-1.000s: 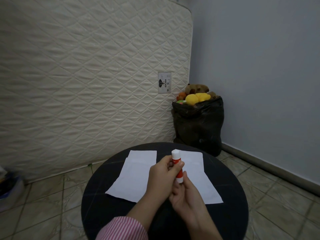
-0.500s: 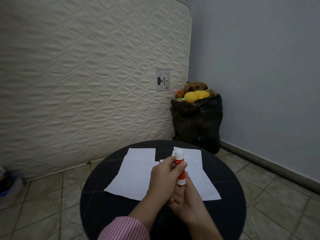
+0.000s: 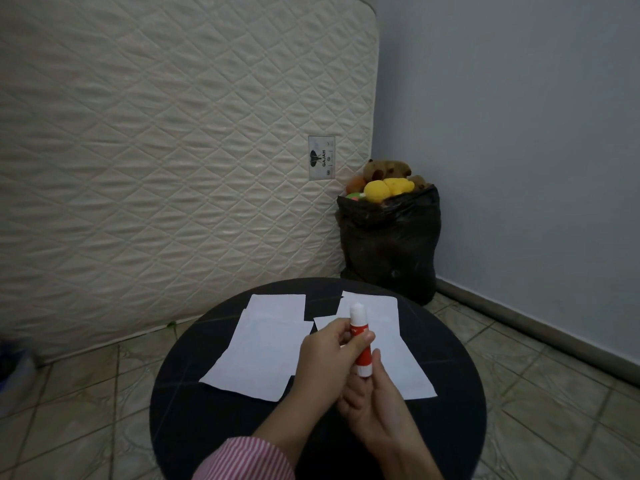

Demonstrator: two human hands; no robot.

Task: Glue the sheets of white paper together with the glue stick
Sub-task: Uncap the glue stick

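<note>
glue stick [image 3: 360, 344] stands nearly upright above the middle of the round black bench [image 3: 180, 410], white cap at the top, red barrel below, white base at the bottom. left hand [image 3: 327, 365] comes in from 7 o'clock in a pink striped sleeve [image 3: 242, 462], its fingers [image 3: 334, 332] and thumb curled round the upper red barrel just under the cap. right hand [image 3: 377, 403] comes in from 5 o'clock, fingers bent round the lower end of the stick, thumb lying along the base. both hands touch each other at the stick. sheets of white paper [image 3: 263, 344] lie flat on the bench toward 12 o'clock of the hands: one group at 11 o'clock, another [image 3: 401, 358] at 1 o'clock, partly hidden by the hands; each group looks like overlapping pieces, though i cannot tell how many. quilted cream mattress [image 3: 166, 150] leans upright behind the bench at 11 o'clock, and a black bag [image 3: 391, 244] topped with soft toys [image 3: 384, 183] sits in the corner at 1 o'clock, on the tiled floor [image 3: 540, 386].
</note>
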